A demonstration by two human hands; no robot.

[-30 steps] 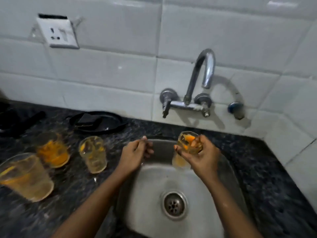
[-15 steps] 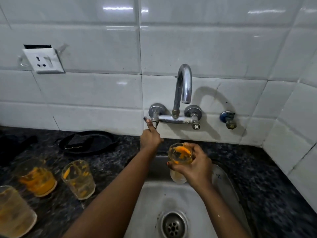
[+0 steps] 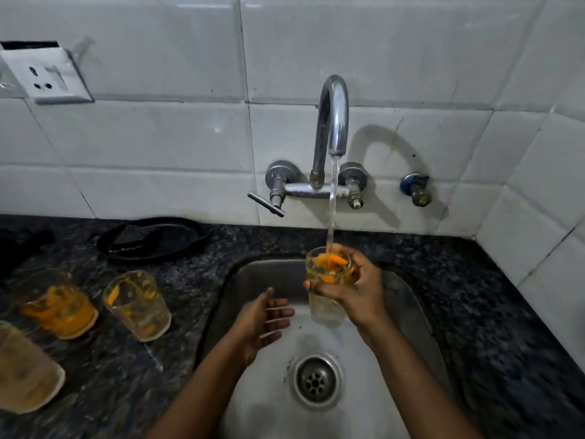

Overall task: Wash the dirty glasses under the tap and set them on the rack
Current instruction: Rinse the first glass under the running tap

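Glass under running water at the sink

The right hand (image 3: 354, 289) grips a dirty glass (image 3: 327, 286) upright above the sink (image 3: 253, 274), in the stream from the tap (image 3: 332, 122). The left hand (image 3: 262, 321) hovers beside it, fingers spread, holding nothing. Three more dirty glasses (image 3: 137, 304) stand on the counter (image 3: 474, 280).

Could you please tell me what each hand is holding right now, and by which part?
The right hand grips the clear orange-smeared drinking glass around its middle, under the tap's stream. The left hand holds nothing.

Right hand (image 3: 354, 291) grips glass (image 3: 327, 285); left hand (image 3: 264, 321) spread, idle.
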